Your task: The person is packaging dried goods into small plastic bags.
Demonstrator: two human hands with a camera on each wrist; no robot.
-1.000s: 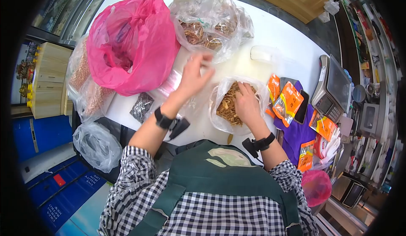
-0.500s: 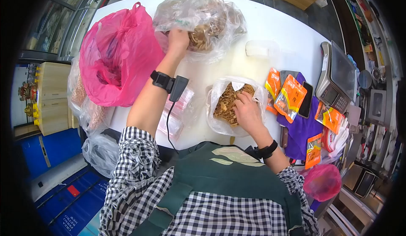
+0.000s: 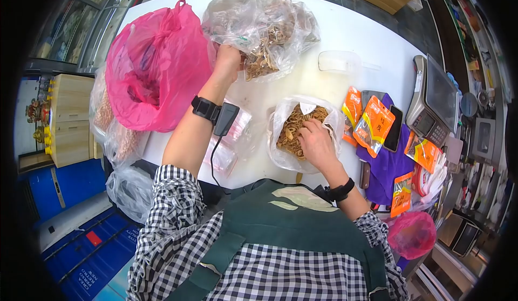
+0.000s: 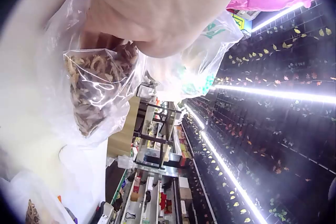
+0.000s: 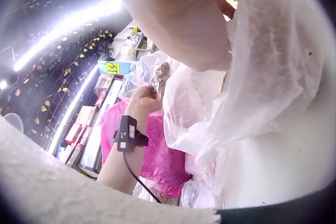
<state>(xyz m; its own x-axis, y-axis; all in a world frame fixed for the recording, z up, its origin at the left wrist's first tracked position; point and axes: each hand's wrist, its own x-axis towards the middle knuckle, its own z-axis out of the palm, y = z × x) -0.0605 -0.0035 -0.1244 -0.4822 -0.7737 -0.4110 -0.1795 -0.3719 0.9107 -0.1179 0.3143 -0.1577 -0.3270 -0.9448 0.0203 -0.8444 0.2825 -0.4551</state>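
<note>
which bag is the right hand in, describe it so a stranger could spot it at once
On the white table, look toward the edge nearest the dark green apron. There the right hand touches brown strips in an open whitish bag. The white scrap on those strips sets it apart from the pink bag and clear bag.

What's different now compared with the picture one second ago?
The left hand moved forward and slightly left to the clear bag; whether it grips is hidden. The right hand stayed at the dried strips; the scale stayed put.
</note>
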